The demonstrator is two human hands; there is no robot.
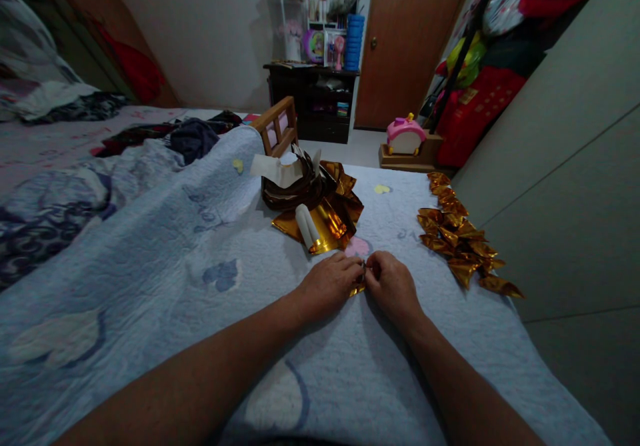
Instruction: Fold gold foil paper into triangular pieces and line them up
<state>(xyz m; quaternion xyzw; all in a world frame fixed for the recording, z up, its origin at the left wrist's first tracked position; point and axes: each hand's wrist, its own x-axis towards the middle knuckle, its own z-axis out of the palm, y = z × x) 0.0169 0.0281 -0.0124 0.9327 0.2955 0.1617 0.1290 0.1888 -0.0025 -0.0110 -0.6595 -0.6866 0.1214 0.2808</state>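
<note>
My left hand (334,281) and my right hand (391,285) meet over the bed, fingertips close together. Between them a small piece of gold foil paper (357,291) shows, mostly covered by the fingers. The left fingers press over it, and the right thumb and forefinger pinch at its edge. Just beyond lie sheets of gold foil paper (327,226), one curled with its white back showing. A stack of dark-edged paper (293,193) with loose white sheets stands behind them. On the right is a pile of folded gold foil pieces (463,246).
A pale blue quilt with heart patterns (295,339) covers the bed. Clothes (193,138) lie heaped at the left. Beyond the bed stand a wooden rail (280,126), a dark cabinet (310,103) and a pink toy (405,136). A pale panel (565,173) rises along the right edge.
</note>
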